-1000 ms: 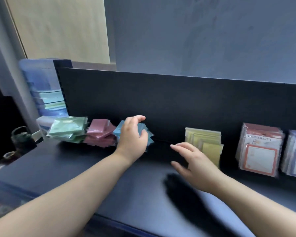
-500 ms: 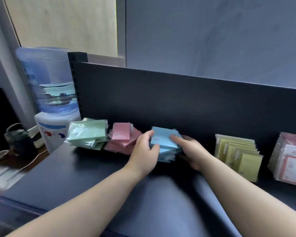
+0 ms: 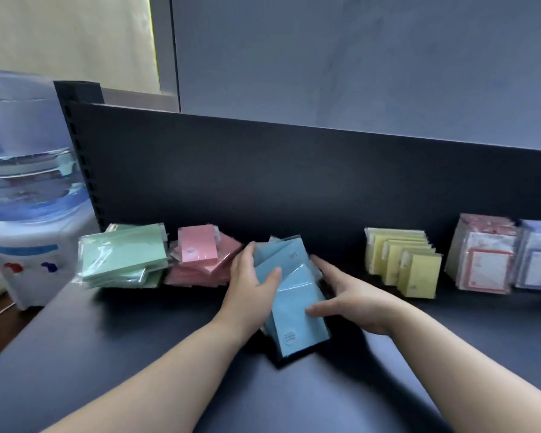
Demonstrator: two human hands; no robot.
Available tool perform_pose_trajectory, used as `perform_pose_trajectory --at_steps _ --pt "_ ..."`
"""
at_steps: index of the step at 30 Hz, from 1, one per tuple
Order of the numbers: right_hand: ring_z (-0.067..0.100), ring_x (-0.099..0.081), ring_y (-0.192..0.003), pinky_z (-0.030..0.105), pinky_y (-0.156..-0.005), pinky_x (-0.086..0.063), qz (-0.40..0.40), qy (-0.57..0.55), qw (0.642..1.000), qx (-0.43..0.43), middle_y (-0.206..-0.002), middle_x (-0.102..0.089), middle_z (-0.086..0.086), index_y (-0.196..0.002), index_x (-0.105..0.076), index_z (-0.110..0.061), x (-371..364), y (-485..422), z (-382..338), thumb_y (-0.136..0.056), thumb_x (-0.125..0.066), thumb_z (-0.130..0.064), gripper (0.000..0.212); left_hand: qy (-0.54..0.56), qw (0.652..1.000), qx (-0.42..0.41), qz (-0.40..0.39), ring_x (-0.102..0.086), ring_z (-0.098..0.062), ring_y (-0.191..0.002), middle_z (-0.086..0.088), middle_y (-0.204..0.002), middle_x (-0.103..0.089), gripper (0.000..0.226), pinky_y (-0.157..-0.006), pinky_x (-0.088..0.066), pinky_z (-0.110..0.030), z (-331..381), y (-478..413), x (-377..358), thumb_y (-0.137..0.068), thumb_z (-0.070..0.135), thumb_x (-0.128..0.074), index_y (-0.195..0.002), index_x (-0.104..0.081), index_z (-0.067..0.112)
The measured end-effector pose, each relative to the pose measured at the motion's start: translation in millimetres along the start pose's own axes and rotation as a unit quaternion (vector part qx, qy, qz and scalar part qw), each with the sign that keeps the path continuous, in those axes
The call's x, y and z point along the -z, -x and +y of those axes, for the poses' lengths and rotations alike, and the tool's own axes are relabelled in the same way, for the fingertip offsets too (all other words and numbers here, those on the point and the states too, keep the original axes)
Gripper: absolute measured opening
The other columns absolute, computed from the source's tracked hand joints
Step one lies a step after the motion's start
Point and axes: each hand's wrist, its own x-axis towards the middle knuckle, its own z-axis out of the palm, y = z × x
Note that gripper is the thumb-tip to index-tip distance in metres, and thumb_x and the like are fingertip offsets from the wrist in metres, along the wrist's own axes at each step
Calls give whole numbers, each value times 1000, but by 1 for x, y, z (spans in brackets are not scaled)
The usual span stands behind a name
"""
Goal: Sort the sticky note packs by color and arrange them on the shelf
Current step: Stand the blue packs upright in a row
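Several blue sticky note packs point(image 3: 294, 304) lie fanned out on the dark shelf point(image 3: 138, 354), spread from the back panel toward me. My left hand point(image 3: 250, 285) grips the pile from its left side, thumb on top. My right hand point(image 3: 347, 295) holds the pile's right side, thumb across the nearest pack. To the left lie a loose pile of green packs point(image 3: 122, 257) and a loose pile of pink packs point(image 3: 200, 260). Yellow packs point(image 3: 403, 264) stand upright in a row to the right.
Framed red-bordered note packs point(image 3: 484, 257) and purple-bordered packs point(image 3: 537, 260) stand at the far right against the black back panel point(image 3: 294, 182). A water dispenser point(image 3: 22, 182) stands beside the shelf's left end.
My right hand came over from the yellow packs to the blue pile. Both hands took hold of the blue packs and drew them toward me, fanning them out.
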Motion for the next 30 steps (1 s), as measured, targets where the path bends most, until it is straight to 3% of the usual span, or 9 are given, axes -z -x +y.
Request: perform_pose_trajectory --at_steps 2,5,7,11,13,18,22,26,30 --pt "1 -55 -117 26 -101 -44 -3 7 1000 -5 -136 -49 -16 -151 -16 -31 -3 4 1 -71 -78 -6 104 41 999 25 6 -46 -14 -127 5 -141 -43 72 -108 -39 -41 -3 -3 2 -78 43 -59 -143 -28 33" --pt "14 -60 -115 40 -103 -44 -1 -24 1000 7 -129 -60 -6 -143 -34 -27 -5 9 1 -72 -77 -18 84 125 991 47 3 -59 -10 -110 11 -119 -57 46 -97 -48 -37 -5 -7 1 -93 18 -54 -135 -37 27" --pt "15 -64 -108 41 -99 -47 57 -32 998 6 -121 -65 -1 -139 -41 -20 -7 11 2 -78 -74 -19 69 126 991 36 4 -60 -10 -107 13 -113 -59 41 -95 -50 -37 -4 -7 3 -92 5 -52 -128 -43 22" --pt "17 -69 -97 42 -92 -53 101 10 995 -6 -109 -70 3 -133 -47 -20 -10 11 6 -81 -72 -12 59 51 999 1 2 -59 -3 -99 18 -103 -59 45 -90 -50 -31 -1 -3 6 -85 -7 -47 -106 -50 31" --pt "17 -69 -94 43 -89 -54 115 37 993 -3 -104 -70 3 -132 -48 -21 -12 11 7 -81 -73 -19 57 -4 1000 -27 6 -57 -7 -101 15 -106 -57 46 -88 -46 -26 0 -1 7 -83 -8 -46 -114 -51 26" --pt "15 -66 -90 39 -82 -54 202 108 973 -18 -100 -65 1 -129 -50 -25 -13 15 9 -80 -72 -35 54 -188 981 -47 7 -43 -19 -122 -5 -131 -39 55 -106 -36 -33 -3 -1 11 -85 7 -54 -138 -41 17" --pt "22 -66 -91 43 -82 -57 139 71 987 -37 -107 -61 9 -133 -43 -29 -10 22 7 -73 -80 -18 71 -251 968 -14 -27 -45 -21 -122 -6 -132 -40 53 -100 -36 -28 -3 -1 11 -86 18 -62 -135 -42 18" --pt "23 -66 -96 43 -85 -56 149 41 987 -43 -111 -61 7 -139 -39 -28 -4 23 10 -76 -77 -10 76 -211 977 -19 -10 -58 -19 -104 -3 -117 -60 36 -86 -47 -29 -1 -4 12 -82 15 -64 -117 -56 14" --pt "26 -67 -96 45 -85 -55 254 -41 966 -37 -112 -65 8 -129 -51 -11 15 25 17 -80 -72 -5 54 -52 998 20 8 -67 -19 -83 -7 -98 -69 17 -73 -57 -36 1 -6 13 -87 9 -61 -104 -60 12"
